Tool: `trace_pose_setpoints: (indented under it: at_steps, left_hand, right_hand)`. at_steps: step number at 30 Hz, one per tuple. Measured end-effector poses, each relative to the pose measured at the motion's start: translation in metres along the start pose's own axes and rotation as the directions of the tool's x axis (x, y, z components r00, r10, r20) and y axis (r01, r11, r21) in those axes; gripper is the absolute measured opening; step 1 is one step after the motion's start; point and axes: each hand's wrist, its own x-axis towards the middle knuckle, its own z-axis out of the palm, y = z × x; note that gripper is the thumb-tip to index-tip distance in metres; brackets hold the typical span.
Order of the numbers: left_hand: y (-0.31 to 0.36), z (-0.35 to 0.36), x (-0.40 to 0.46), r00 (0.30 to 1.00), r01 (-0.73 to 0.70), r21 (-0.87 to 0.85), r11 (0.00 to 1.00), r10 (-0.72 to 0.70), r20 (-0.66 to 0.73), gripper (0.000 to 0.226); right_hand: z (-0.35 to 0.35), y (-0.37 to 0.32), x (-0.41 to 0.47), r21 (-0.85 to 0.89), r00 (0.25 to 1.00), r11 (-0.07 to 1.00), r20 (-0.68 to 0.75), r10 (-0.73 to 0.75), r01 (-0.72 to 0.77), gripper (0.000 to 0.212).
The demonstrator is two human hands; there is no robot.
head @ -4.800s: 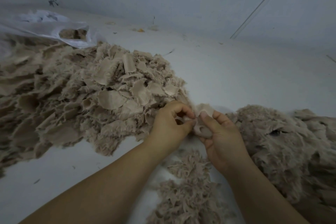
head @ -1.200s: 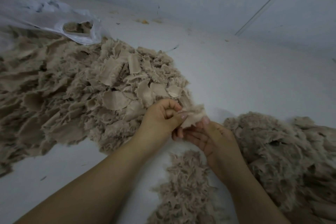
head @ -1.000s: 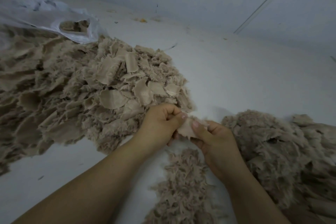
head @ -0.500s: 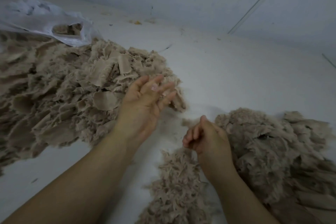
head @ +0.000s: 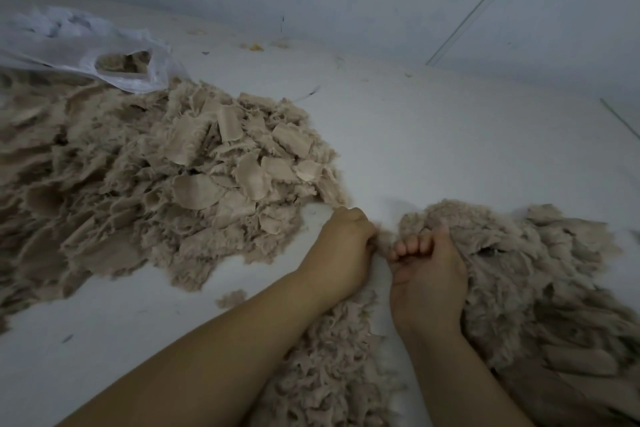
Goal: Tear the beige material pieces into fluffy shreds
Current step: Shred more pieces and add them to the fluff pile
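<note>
A small beige piece (head: 383, 240) shows as a fuzzy tuft between my two hands, low over the white surface. My left hand (head: 341, 253) has its fingers curled and grips the piece's left end. My right hand (head: 427, 279) is curled beside it, fingertips toward me, holding the right end; most of the piece is hidden inside the hands. A large pile of flat beige pieces (head: 145, 184) lies to the left. A fluffy pile (head: 526, 288) lies right of my right hand. Torn shreds (head: 332, 378) lie under my forearms.
A white plastic bag (head: 83, 45) with some beige material in it lies at the back left. A stray tuft (head: 231, 298) lies on the white surface (head: 433, 135). A grey wall rises behind, with small scraps along its foot.
My left hand, open above the left pile half a second ago, has come back down and right and now grips the piece beside my right hand. Earlier both hands pulled a piece apart.
</note>
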Motion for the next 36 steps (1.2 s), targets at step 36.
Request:
trace_pose_setpoints:
  at_steps: [36]
  left_hand:
    - [-0.020,-0.041,-0.017,0.934,0.329,-0.814,0.479,-0.294,0.205,0.031]
  right_hand:
    - [0.003,0.007,0.010,-0.514,0.926,0.857,0.333,0.178,0.020,0.016]
